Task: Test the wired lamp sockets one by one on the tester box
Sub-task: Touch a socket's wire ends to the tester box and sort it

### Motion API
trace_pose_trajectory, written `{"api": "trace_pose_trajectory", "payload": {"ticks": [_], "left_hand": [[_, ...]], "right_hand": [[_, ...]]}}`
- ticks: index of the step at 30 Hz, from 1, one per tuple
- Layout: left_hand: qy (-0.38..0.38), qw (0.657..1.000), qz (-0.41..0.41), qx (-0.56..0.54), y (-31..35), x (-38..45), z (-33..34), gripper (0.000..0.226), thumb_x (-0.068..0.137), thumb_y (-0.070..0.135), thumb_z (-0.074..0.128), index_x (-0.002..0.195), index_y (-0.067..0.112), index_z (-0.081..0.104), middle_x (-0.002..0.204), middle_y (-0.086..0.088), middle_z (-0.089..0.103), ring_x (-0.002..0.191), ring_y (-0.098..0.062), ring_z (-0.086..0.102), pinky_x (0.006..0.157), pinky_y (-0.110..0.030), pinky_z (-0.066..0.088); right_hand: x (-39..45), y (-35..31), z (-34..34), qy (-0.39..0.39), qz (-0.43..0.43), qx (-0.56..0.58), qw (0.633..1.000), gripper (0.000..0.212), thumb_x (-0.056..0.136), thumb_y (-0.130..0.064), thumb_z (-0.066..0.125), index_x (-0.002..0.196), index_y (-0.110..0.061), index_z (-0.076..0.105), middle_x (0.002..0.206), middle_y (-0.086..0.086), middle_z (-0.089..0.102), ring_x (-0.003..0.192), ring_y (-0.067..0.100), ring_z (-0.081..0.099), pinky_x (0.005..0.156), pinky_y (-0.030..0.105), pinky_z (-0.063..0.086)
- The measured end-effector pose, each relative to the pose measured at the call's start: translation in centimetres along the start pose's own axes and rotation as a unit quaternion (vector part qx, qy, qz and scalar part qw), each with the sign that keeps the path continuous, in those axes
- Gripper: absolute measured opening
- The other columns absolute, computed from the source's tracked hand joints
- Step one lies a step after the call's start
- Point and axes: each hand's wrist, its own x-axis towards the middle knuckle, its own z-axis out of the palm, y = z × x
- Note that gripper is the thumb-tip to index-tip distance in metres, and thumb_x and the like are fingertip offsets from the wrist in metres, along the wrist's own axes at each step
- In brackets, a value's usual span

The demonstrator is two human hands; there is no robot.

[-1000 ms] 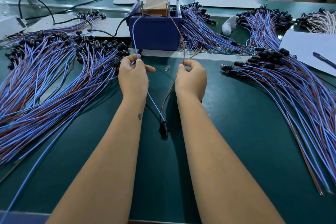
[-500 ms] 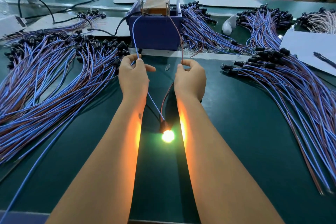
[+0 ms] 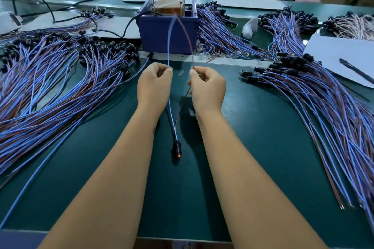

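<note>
Green surface [image 3: 263, 137]: L hand [image 3: 154, 85] fingers pinch blue wire [image 3: 169, 46], R hand [image 3: 208, 89] fingers pinch brown wire [image 3: 187, 32], both wires blurred near blue tester box [image 3: 168, 34]. Lamp socket [image 3: 176, 146] lies btwn forearms, faint orange glow.

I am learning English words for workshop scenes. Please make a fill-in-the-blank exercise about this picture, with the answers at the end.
1. The left hand pinches the ____ wire.
2. The right hand pinches the ____ wire.
3. Both wires run down to one black lamp socket, which lies between the two ____.
4. The tester box beyond the hands is dark ____.

Answers: blue; brown; forearms; blue
</note>
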Motion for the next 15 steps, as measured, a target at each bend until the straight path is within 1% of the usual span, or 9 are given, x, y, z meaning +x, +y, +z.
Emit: {"api": "trace_pose_trajectory", "payload": {"ticks": [2,3,4,6,8,10,12,14,15], "left_hand": [[-0.034,0.999,0.009,-0.025,0.2,-0.1,0.2,0.012,0.094,0.022,0.058,0.086,0.022,0.067,0.075,0.010,0.064,0.066,-0.001,0.054,0.067,-0.019,0.044],[-0.051,0.998,0.007,-0.047,0.3,-0.3,0.3,0.013,0.094,0.019,0.057,0.087,0.020,0.068,0.073,0.009,0.065,0.067,-0.005,0.055,0.068,-0.022,0.045],[-0.066,0.995,0.003,-0.071,0.5,-0.4,0.4,0.015,0.094,0.017,0.056,0.086,0.018,0.069,0.067,0.011,0.063,0.063,-0.005,0.053,0.065,-0.023,0.045],[-0.087,0.989,-0.004,-0.118,0.6,-0.8,0.3,0.018,0.094,0.020,0.055,0.080,0.018,0.067,0.053,0.014,0.053,0.051,-0.004,0.045,0.053,-0.018,0.038],[-0.091,0.987,-0.003,-0.133,0.6,-1.0,0.1,0.019,0.094,0.022,0.056,0.077,0.016,0.064,0.049,0.013,0.049,0.047,-0.003,0.040,0.046,-0.016,0.034],[-0.074,0.987,-0.007,-0.142,0.4,-0.9,-0.1,0.021,0.095,0.018,0.056,0.074,0.016,0.060,0.049,0.012,0.049,0.045,-0.004,0.040,0.044,-0.015,0.034],[-0.027,0.982,-0.027,-0.185,0.4,-0.6,-0.4,0.025,0.096,0.014,0.056,0.071,0.017,0.056,0.051,0.010,0.050,0.043,-0.004,0.041,0.043,-0.015,0.033],[0.018,0.971,-0.041,-0.236,0.5,-0.3,-0.9,0.027,0.097,0.012,0.056,0.071,0.017,0.054,0.053,0.009,0.056,0.044,-0.004,0.050,0.044,-0.015,0.034],[0.026,0.963,-0.046,-0.266,0.6,-0.1,-1.2,0.026,0.098,0.012,0.057,0.072,0.018,0.054,0.054,0.009,0.059,0.047,-0.004,0.055,0.045,-0.015,0.036]], "right_hand": [[-0.3,0.1,-0.3,-0.043,-0.026,0.013,0.999,0.011,0.088,-0.015,0.067,0.080,-0.023,0.069,0.072,-0.002,0.068,0.071,0.018,0.064,0.072,0.039,0.055],[-0.4,0.2,-0.4,-0.064,-0.036,0.013,0.997,0.012,0.087,-0.014,0.068,0.078,-0.022,0.070,0.069,-0.004,0.067,0.068,0.015,0.062,0.068,0.037,0.053],[-0.6,0.1,-0.5,-0.083,-0.042,0.010,0.996,0.012,0.086,-0.014,0.069,0.076,-0.021,0.070,0.067,-0.005,0.066,0.065,0.011,0.060,0.065,0.032,0.051],[-0.8,0.1,-0.5,-0.112,-0.045,0.006,0.993,0.015,0.085,-0.013,0.070,0.072,-0.021,0.069,0.062,-0.010,0.064,0.058,0.005,0.056,0.061,0.025,0.045],[-1.0,0.0,-0.4,-0.133,-0.048,0.010,0.990,0.016,0.085,-0.013,0.070,0.070,-0.019,0.068,0.059,-0.010,0.063,0.056,0.004,0.053,0.059,0.023,0.042],[-1.1,-0.2,-0.4,-0.149,-0.052,0.012,0.987,0.017,0.085,-0.015,0.071,0.069,-0.018,0.068,0.059,-0.009,0.063,0.057,0.006,0.053,0.060,0.025,0.042],[-1.1,-0.1,-0.5,-0.159,-0.054,-0.003,0.986,0.020,0.084,-0.019,0.073,0.066,-0.018,0.066,0.060,-0.003,0.063,0.058,0.010,0.052,0.059,0.029,0.043],[-1.0,0.0,-0.6,-0.175,-0.053,-0.038,0.982,0.025,0.084,-0.022,0.074,0.062,-0.018,0.064,0.059,0.000,0.062,0.057,0.012,0.051,0.060,0.036,0.046],[-1.0,0.0,-0.7,-0.187,-0.053,-0.058,0.979,0.026,0.084,-0.022,0.074,0.061,-0.019,0.064,0.057,-0.003,0.061,0.055,0.010,0.051,0.061,0.037,0.048]]}}
